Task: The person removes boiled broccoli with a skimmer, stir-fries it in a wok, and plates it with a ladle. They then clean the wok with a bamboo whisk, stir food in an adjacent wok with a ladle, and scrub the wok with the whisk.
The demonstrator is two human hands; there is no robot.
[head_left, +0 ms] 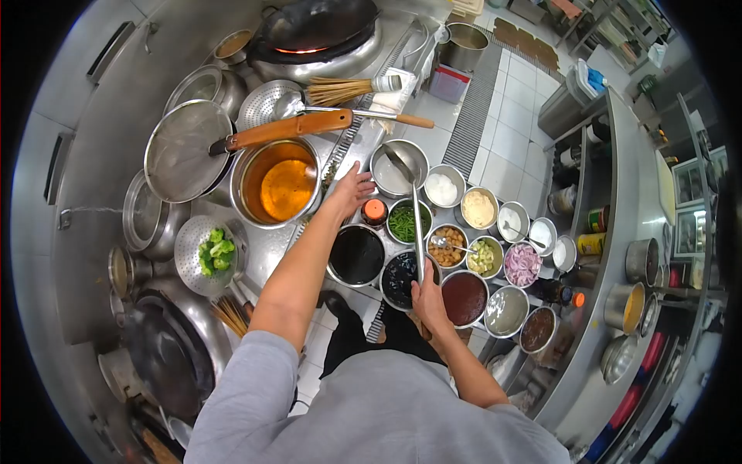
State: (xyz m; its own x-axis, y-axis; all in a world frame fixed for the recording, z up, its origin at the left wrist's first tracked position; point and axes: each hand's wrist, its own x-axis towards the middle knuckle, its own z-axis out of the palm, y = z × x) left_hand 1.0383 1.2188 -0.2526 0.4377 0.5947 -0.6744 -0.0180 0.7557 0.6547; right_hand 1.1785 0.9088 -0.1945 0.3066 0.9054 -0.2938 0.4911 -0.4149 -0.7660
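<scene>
My right hand (pixel 431 298) is wrapped around the handle of a long wok spatula (pixel 420 224). The spatula's dark blade, seen nearly edge-on, is over or in a metal bowl (pixel 379 174) with whitish contents. My left hand (pixel 354 188) is stretched out beside that bowl, fingers apart and nothing in them; whether it touches the rim I cannot tell. Just below this hand stands an orange-capped bottle (pixel 374 211). Chopped green herbs (pixel 406 223) fill a bowl under the spatula handle, and pots of dark sauce (pixel 357 255) and dark liquid (pixel 400 278) sit nearer my body.
On the left stand a pot of orange oil (pixel 284 189), a strainer (pixel 189 151), a colander with broccoli (pixel 216 251) and a dark wok (pixel 166 356). Flame glows under another wok (pixel 313 27). Seasoning bowls, including sliced onions (pixel 522 264), line the right. A ladle (pixel 289 107) lies beyond.
</scene>
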